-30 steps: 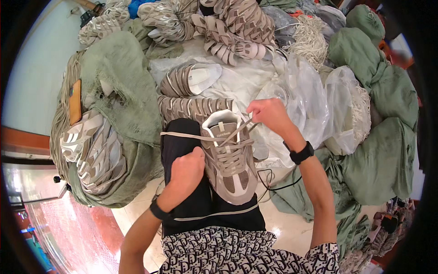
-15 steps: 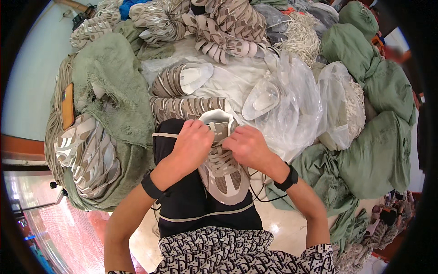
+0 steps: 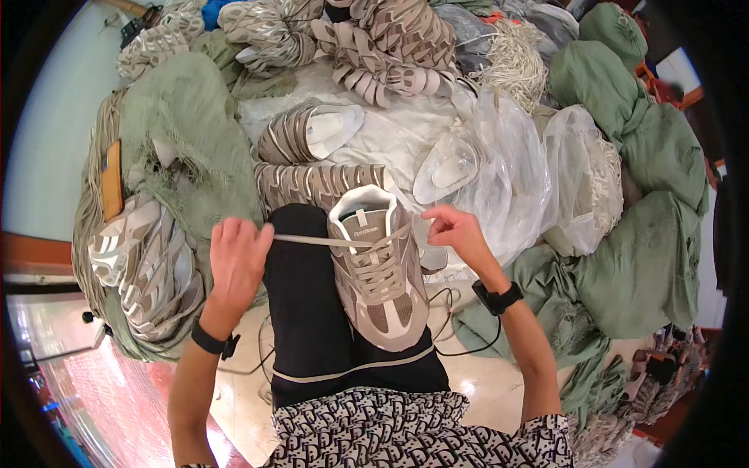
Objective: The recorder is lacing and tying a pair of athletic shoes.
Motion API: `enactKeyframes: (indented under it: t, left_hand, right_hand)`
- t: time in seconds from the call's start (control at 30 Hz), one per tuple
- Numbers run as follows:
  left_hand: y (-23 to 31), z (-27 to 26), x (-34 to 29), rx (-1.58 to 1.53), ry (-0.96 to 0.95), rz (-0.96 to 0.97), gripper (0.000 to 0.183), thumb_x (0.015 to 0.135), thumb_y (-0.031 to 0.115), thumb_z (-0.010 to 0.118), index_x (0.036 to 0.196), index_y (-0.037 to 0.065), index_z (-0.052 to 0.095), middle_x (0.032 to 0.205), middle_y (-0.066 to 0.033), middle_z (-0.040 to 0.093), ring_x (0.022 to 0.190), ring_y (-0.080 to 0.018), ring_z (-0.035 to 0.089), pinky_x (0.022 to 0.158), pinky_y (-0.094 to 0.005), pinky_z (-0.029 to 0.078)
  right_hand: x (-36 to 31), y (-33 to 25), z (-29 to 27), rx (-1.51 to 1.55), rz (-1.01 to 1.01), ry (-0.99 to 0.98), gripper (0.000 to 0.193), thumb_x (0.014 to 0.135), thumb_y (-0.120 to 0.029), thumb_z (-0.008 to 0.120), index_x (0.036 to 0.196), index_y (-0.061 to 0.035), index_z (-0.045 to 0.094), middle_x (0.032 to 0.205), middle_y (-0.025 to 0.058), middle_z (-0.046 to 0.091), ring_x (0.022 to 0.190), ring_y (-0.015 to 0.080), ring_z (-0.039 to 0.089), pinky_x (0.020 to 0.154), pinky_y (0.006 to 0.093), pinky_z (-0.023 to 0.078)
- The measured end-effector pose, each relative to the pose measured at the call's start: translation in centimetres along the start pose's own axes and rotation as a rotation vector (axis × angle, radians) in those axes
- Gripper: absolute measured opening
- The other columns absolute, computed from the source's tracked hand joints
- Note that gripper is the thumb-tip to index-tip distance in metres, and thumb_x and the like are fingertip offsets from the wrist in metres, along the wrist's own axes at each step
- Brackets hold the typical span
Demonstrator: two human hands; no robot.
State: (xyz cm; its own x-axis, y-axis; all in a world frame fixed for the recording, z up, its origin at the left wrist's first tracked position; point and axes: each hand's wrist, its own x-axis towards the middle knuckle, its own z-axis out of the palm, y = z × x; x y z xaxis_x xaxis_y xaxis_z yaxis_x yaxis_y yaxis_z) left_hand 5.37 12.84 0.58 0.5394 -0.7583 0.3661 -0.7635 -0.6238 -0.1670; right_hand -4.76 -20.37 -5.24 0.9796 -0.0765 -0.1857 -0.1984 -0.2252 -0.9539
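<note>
A grey-brown sneaker (image 3: pixel 396 331) with beige laces rests on my lap over the black trousers, its toe toward me and its white-lined collar away from me. My left hand (image 3: pixel 237 261), left of the shoe, is closed on one end of the shoelace (image 3: pixel 310 241), which runs taut across from the top eyelets. On the other side my right hand (image 3: pixel 460 238) pinches the second lace end, a short stretch of which shows slanting up beside the tongue. Both hands are clear of the shoe itself.
Beyond my knees lie stacked shoe uppers (image 3: pixel 320 184), white insoles (image 3: pixel 335 131) and clear plastic bags (image 3: pixel 507 179). Green sacks (image 3: pixel 644 265) pile up at the right. More uppers (image 3: pixel 148 257) sit in green cloth at the left, near an orange-brown phone-shaped object (image 3: pixel 112 179).
My hands have drawn apart from the tongue, the left one far to the left and the right one to the right. The lace now stretches tight between the left hand and the shoe.
</note>
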Motion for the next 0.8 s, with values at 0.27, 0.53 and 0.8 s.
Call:
enactKeyframes:
  t: [0.27, 0.53, 0.8]
  left_hand:
    - [0.9, -0.1, 2.8, -1.577, -0.157, -0.980, 0.019, 0.083, 0.008, 0.053, 0.101, 0.002, 0.057, 0.092, -0.0111, 0.060, 0.094, -0.0242, 0.056, 0.085, -0.0366, 0.042]
    - [-5.2, -1.8, 0.7, -2.177, 0.645, -0.874, 0.036, 0.088, 0.010, 0.048, 0.118, -0.008, 0.044, 0.109, -0.0163, 0.053, 0.110, -0.0282, 0.048, 0.103, -0.0389, 0.032]
    - [-13.0, -8.2, -2.3, -0.443, 0.386, -0.738, 0.028, 0.085, 0.004, 0.051, 0.111, -0.005, 0.051, 0.099, -0.0160, 0.056, 0.092, -0.0241, 0.056, 0.083, -0.0339, 0.044]
  right_hand:
    - [2.3, 2.8, 2.6, -0.983, -0.061, 0.105, 0.039, 0.064, -0.007, 0.060, 0.102, -0.0096, 0.063, 0.060, 0.0095, 0.057, 0.056, 0.0125, 0.059, 0.052, 0.0248, 0.045]
    - [3.1, 5.8, 2.0, 0.080, 0.130, 0.173, 0.015, 0.067, -0.006, 0.058, 0.077, 0.0008, 0.066, 0.054, 0.0073, 0.060, 0.043, 0.0140, 0.056, 0.043, 0.0246, 0.042]
    - [1.0, 1.1, -4.5, 0.859, -0.190, 0.343, 0.032, 0.077, 0.002, 0.053, 0.109, 0.0055, 0.056, 0.102, 0.0147, 0.060, 0.093, 0.0240, 0.059, 0.078, 0.0297, 0.046]
